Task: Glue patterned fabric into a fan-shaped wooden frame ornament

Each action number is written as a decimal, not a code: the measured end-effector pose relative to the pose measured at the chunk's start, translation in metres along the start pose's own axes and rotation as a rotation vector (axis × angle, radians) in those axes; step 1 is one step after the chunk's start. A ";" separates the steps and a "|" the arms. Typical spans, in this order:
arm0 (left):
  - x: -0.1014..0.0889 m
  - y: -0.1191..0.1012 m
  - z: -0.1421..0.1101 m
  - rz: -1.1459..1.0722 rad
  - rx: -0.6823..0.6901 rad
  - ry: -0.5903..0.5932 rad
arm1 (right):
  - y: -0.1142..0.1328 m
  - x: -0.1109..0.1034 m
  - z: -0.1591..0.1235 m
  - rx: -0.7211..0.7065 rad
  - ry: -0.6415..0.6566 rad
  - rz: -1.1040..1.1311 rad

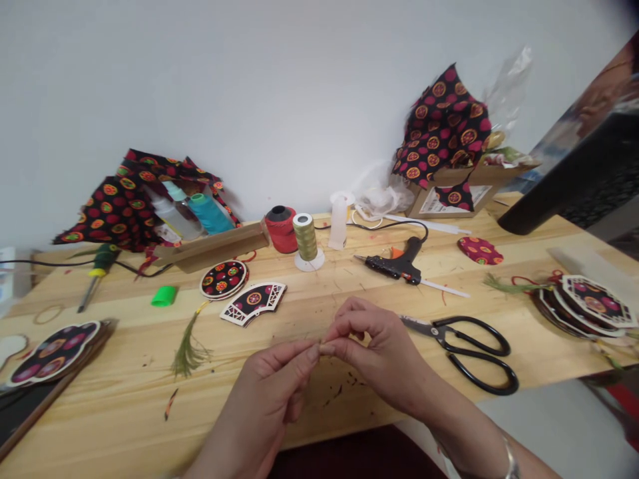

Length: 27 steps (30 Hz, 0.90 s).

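My left hand (272, 389) and my right hand (372, 346) meet over the front edge of the wooden table (124, 399). Both pinch their fingertips together around something tiny, too small to make out. Black scissors (466, 346) lie just right of my right hand. A black glue gun (397, 265) rests behind them. An olive tassel (188, 349) lies left of my left hand. A fan-shaped fabric piece (253, 303) and a round one (224, 279) sit beyond the hands.
Red (281, 228) and olive (305, 238) thread spools stand at the back. Patterned fabric (124, 196) drapes over a box with bottles at left, more fabric (442, 130) on a box at right. Stacked fabric shapes (586, 303) lie right, others (52, 349) left. A screwdriver (94, 273) and a green cap (164, 296) lie nearby.
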State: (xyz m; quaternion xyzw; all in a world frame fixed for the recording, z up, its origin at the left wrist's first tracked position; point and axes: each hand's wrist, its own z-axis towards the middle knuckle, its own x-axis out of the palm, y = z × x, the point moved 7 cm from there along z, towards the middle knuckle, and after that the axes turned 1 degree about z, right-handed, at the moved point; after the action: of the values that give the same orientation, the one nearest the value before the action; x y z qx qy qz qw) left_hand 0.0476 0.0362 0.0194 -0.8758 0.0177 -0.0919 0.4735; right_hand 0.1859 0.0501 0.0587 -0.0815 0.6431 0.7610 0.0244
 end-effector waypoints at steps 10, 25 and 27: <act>-0.002 0.005 0.001 0.026 -0.004 0.000 | -0.011 0.003 0.002 0.172 0.067 0.082; -0.002 0.005 -0.001 0.003 -0.012 -0.004 | -0.011 0.004 0.003 0.091 0.019 0.049; -0.002 0.006 -0.001 -0.019 -0.030 -0.001 | -0.008 0.004 0.001 0.039 0.005 -0.012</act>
State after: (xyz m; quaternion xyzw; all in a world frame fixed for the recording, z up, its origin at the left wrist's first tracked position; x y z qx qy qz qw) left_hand 0.0459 0.0323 0.0144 -0.8829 0.0104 -0.0958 0.4596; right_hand 0.1832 0.0526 0.0505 -0.0865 0.6575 0.7479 0.0290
